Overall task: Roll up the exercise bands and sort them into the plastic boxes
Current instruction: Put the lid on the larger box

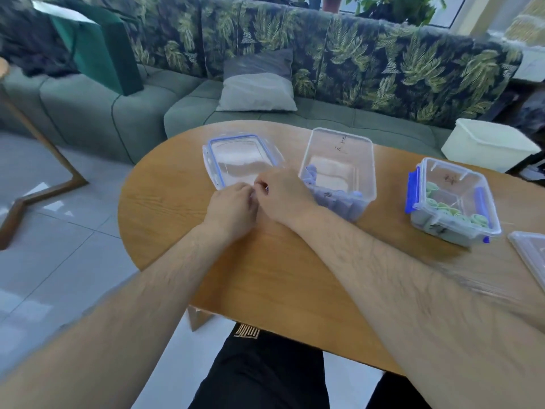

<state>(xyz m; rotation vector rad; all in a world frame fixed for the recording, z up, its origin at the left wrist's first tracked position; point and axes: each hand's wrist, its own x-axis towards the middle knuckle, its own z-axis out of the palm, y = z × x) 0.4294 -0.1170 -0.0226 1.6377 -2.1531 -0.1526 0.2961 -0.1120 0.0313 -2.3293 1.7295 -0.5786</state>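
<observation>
Wood grain is running across the oval, smooth-topped surface (265, 276), where clear hard-plastic containers are sitting in a row. At the far left a flat rectangular lid (239, 154) with a blue seal round its rim is lying on the wood. Both hands are meeting at its near edge: the left hand (233, 208) and the right hand (283, 193) are curling their fingers toward each other, knuckles almost touching. Whether they are pinching anything I cannot tell, since the fingertips are hiding one another.

Just beside the right hand a tall clear box (339, 137) with rounded corners is holding purple bands (339, 202), rolled into short cylinders and lying along its near wall. Well apart to the right, a lower clear box (472, 178) with blue clip latches is holding green bands (445, 208), rolled into tight spirals and packed along its near side. A second clear lid (530, 255) is showing at the right edge.

Beyond the surface, an opaque white tub (486, 146) is resting near a padded grey-green sofa (88, 101) carrying a soft grey cushion (256, 87).
</observation>
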